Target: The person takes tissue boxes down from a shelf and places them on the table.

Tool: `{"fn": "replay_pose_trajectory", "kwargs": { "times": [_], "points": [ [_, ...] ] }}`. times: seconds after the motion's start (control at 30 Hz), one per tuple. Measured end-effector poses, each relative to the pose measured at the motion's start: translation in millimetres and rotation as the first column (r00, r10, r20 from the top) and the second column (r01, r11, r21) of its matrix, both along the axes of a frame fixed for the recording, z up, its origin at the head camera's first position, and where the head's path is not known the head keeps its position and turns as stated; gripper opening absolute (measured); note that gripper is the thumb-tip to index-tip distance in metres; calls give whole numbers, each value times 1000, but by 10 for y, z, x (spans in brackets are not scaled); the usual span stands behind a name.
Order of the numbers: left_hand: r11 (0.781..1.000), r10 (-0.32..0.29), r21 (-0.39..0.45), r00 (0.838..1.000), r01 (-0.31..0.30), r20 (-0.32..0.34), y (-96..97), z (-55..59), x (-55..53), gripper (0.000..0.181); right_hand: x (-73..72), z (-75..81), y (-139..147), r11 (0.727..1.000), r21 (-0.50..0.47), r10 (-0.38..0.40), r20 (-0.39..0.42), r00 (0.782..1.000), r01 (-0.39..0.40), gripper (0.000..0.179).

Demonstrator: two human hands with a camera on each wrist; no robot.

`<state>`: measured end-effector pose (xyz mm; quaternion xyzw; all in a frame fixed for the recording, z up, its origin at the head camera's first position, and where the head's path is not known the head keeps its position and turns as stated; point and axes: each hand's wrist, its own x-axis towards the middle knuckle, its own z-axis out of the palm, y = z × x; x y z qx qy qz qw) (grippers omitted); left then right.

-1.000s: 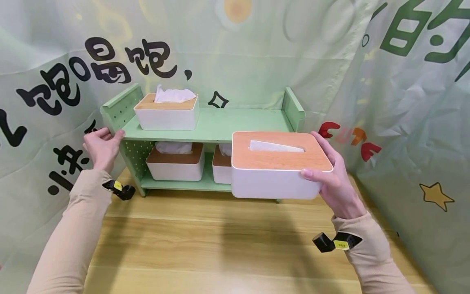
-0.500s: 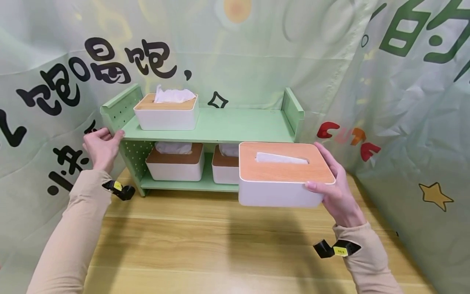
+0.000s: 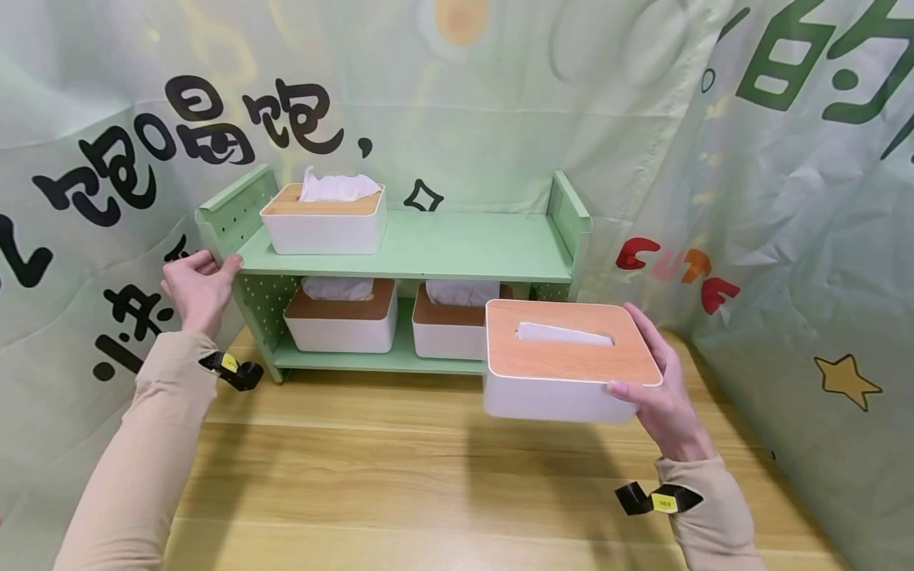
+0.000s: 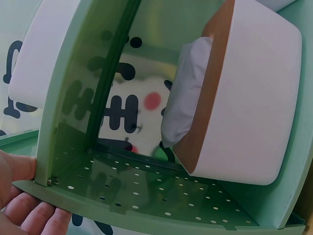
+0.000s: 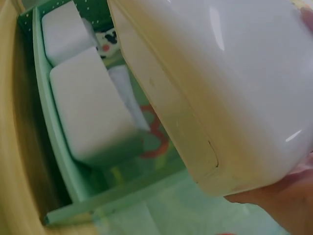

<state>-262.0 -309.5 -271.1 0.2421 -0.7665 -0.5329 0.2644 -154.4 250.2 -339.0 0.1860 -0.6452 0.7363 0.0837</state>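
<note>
My right hand [image 3: 670,400] grips a white tissue box [image 3: 564,398] with a wood-look lid by its right end, thumb on the front wall. It is held up in front of the shelf's lower right part, and a strip of tissue shows in its slot. My left hand [image 3: 200,292] holds the left edge of a green two-tier shelf [image 3: 464,242]. In the left wrist view its thumb and fingers [image 4: 36,215] lie around the perforated side panel. Another tissue box [image 3: 324,231] stands on the upper tier at the left.
On the lower tier sit two more tissue boxes, one at the left [image 3: 343,335] and one in the middle [image 3: 446,339], partly behind the held box. The shelf stands on a wooden table [image 3: 357,468]. Printed fabric [image 3: 500,119] hangs behind and at both sides.
My right hand has moved the held tissue box down and slightly right, away from the shelf, showing more of the middle lower box. The left hand has stayed on the shelf's edge.
</note>
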Motion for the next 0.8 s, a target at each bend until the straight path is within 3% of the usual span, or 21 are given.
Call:
{"fn": "replay_pose_trajectory", "kwargs": {
  "times": [0.43, 0.8],
  "points": [
    [1000, -3, -10, 1000, 3, 7, 1, -2, 2, 48, 29, -323, 264, 998, -15, -66, 13, 998, 66, 96],
    [1000, -1, 0, 1000, 1, 16, 11, 7, 9, 49, 44, -524, 482, 998, -13, -61, -1, 998, 61, 99]
  ]
}}
